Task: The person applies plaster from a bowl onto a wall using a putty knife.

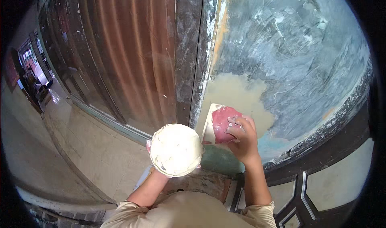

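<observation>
Head view shows you the grey wall (pixel 293 55), the dark door frame (pixel 188 47) beside it, and a beige patch (pixel 239 90) on the wall. The round bowl (pixel 171 175), piled with pale paste (pixel 179 147), sits held in your left hand (pixel 160 175); if it tilts, paste could slide off. The red scraper (pixel 222 123), at the patch, is grasped by your right hand (pixel 243 137); slipping leftward, it could smear the frame.

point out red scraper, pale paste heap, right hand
Red scraper (pixel 221 125), head view: middle of its red face
Pale paste heap (pixel 177 148), head view: middle of its top
Right hand (pixel 245 137), head view: middle of the hand
</observation>
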Tool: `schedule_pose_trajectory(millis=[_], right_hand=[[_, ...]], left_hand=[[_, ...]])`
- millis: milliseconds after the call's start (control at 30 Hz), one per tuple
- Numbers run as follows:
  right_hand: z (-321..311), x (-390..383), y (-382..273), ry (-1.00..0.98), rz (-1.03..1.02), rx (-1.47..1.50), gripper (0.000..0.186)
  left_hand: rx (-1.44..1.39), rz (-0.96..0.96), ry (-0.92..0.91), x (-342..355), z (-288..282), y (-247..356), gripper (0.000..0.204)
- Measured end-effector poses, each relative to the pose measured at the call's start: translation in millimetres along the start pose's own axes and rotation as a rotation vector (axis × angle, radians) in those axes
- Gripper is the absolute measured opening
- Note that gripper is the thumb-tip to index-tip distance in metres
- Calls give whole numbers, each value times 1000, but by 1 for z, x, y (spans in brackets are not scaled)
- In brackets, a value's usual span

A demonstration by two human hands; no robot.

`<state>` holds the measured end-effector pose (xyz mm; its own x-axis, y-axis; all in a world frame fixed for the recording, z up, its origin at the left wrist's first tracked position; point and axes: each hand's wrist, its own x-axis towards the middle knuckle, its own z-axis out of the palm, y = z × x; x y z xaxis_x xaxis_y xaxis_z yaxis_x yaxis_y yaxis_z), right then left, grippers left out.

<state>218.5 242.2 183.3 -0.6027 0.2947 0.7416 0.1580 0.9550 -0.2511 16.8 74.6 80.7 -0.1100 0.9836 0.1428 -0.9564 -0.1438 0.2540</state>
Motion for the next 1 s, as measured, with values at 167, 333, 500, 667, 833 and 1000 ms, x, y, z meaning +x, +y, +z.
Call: schedule_pose_trajectory(millis=[167, 333, 500, 667, 833, 1000], right_hand=[[1, 12, 1, 23, -96, -87, 49], [1, 17, -6, -48, -94, -132, 46], [6, 26, -14, -27, -203, -255, 33], [21, 29, -15, 32, -290, -280, 24], [24, 34, -22, -33, -266, -210, 27], [29, 29, -20, -11, -166, -91, 40]], left_hand=[[-232, 112, 85, 1, 9, -2, 110], [105, 74, 78, 4, -9, -1, 107], [134, 93, -96, 5, 2, -6, 102], [-339, 94, -189, 8, -12, -17, 105], [235, 79, -100, 8, 4, -20, 81], [472, -15, -313, 23, -62, -12, 91]])
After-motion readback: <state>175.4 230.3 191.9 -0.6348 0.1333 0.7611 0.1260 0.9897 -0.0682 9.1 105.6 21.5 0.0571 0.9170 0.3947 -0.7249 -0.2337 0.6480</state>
